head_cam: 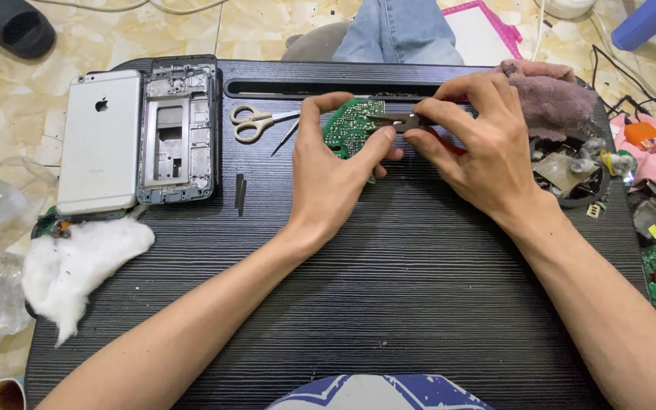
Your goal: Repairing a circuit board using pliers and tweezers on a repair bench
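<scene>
Head view: a green circuit board (352,125) is held upright above the far middle of a black lap desk (389,288), gripped at its near edge by the left hand (332,178). The right hand (480,148) pinches a dark tool (398,120) against the board's top. The work looks to be mid-step, prying or picking at a part; the next move calls for a steady board and light pressure. Scissors (256,121) lie just left; further left, a phone (100,140), a frame (178,129) and cotton (77,262).
</scene>
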